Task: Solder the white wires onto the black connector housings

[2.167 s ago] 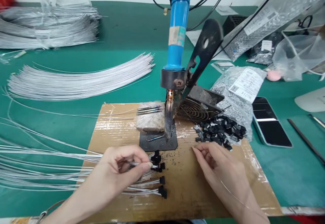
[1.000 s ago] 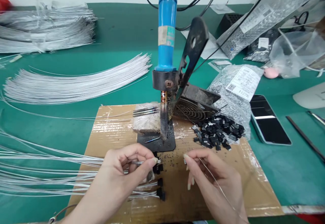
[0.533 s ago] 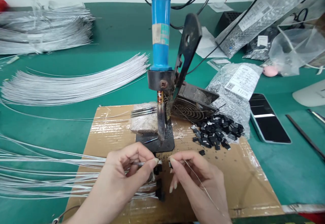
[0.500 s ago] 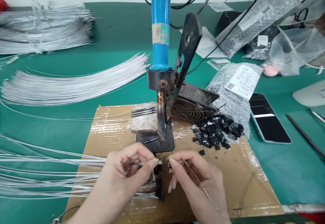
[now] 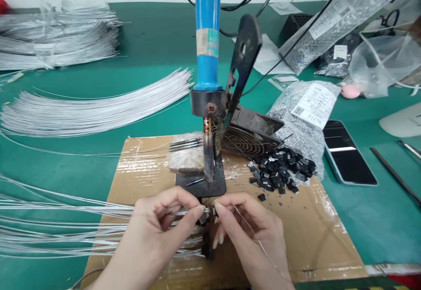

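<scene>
Right hand (image 5: 258, 228) has moved closer to left hand (image 5: 154, 224) | in front of soldering iron (image 5: 208, 44): left pinches white wires (image 5: 207, 210), right pinches black connector (image 5: 215, 211), thin strand (image 5: 253, 232) trailing | just apart; best kept level, wire ends squarely facing connector

We had the cardboard (image 5: 315, 237) on the table (image 5: 158, 36) before us, a wire bundle (image 5: 98, 110) behind it to the left and the phone (image 5: 350, 160) to its right. On it, the connector heap (image 5: 283, 171) lay right of the soldering iron (image 5: 208, 68) and the block (image 5: 187, 162) left, rods (image 5: 187, 144) across its top. Nearer us, the left hand (image 5: 164, 224) and right hand (image 5: 255, 228) were side by side.
</scene>
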Action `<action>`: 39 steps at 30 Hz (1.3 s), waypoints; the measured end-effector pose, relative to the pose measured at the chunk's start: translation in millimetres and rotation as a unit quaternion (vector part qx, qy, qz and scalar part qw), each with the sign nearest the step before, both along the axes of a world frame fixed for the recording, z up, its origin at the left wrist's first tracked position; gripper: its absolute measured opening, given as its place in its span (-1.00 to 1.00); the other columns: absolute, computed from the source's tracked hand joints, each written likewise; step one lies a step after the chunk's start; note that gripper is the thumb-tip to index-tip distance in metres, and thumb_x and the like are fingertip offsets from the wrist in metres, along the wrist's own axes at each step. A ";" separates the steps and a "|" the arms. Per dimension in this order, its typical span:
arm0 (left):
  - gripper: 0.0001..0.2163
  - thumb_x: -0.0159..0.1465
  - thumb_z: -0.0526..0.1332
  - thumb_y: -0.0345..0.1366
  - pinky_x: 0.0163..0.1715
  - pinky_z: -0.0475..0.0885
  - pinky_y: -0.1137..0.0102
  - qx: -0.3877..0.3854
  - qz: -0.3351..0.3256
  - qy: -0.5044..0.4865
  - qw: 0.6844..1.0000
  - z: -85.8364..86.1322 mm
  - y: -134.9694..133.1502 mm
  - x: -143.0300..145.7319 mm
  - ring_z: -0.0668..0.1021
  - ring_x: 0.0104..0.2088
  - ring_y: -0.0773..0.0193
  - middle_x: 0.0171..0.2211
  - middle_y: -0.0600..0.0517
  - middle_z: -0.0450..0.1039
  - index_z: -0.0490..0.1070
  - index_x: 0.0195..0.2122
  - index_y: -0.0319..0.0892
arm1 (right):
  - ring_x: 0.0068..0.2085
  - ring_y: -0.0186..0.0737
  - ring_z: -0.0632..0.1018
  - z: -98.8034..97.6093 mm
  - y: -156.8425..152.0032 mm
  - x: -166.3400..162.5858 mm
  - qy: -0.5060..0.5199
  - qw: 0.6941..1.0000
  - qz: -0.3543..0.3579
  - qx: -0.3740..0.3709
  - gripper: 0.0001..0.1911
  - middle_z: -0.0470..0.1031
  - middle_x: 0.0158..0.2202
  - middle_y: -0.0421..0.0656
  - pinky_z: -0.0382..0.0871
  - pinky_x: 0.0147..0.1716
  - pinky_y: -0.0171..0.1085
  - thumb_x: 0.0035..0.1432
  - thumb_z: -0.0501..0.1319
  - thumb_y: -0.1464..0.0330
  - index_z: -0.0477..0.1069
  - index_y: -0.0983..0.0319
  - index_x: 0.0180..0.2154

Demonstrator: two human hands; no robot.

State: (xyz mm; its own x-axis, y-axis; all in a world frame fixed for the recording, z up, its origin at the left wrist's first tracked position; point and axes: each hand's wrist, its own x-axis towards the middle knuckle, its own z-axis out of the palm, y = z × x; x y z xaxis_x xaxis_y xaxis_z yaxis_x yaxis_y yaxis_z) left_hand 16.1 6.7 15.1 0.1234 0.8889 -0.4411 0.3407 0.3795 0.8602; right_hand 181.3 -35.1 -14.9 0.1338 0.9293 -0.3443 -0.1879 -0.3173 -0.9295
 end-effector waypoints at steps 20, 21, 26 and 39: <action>-0.89 0.22 0.42 -0.35 -0.37 0.52 0.53 -0.003 -0.005 -0.107 0.994 -3.4 1.1 0.7 0.66 -0.39 0.30 -0.37 0.03 0.72 0.57 -0.45 -0.15 | -0.59 -0.38 0.50 -3.1 -0.7 -3.9 0.030 1.000 0.007 -0.002 -0.80 0.51 -0.55 -0.27 0.42 -0.57 -0.42 0.23 0.43 0.19 0.62 0.18 -0.32; -0.89 0.22 0.42 -0.35 -0.38 0.52 0.54 -0.002 -0.004 -0.114 0.993 -3.4 1.0 1.4 0.66 -0.40 0.31 -0.38 0.04 0.72 0.57 -0.45 -0.15 | -0.59 -0.38 0.50 -3.1 -0.7 -3.9 0.033 0.999 0.007 -0.003 -0.80 0.51 -0.55 -0.27 0.42 -0.56 -0.42 0.23 0.43 0.19 0.62 0.18 -0.32; -0.87 0.20 0.42 -0.39 -0.40 0.53 0.55 0.002 0.016 -0.136 0.991 -2.5 -2.9 4.0 0.66 -0.44 0.33 -0.41 0.07 0.72 0.54 -0.48 -0.14 | -0.57 -0.40 0.49 -2.5 -0.9 -4.3 0.045 0.999 0.008 -0.017 -0.80 0.48 -0.54 -0.29 0.41 -0.54 -0.43 0.25 0.42 0.18 0.61 0.18 -0.32; -0.85 0.19 0.41 -0.29 -0.35 0.51 0.51 0.015 0.032 -0.070 0.997 -2.4 4.1 5.6 0.63 -0.38 0.28 -0.38 -0.01 0.71 0.54 -0.49 -0.17 | -0.42 -0.29 0.41 -3.8 -11.7 4.3 -0.197 0.976 -0.011 0.095 -0.66 0.46 -0.37 -0.30 0.27 -0.32 -0.25 0.57 -0.04 0.25 0.41 0.03 0.18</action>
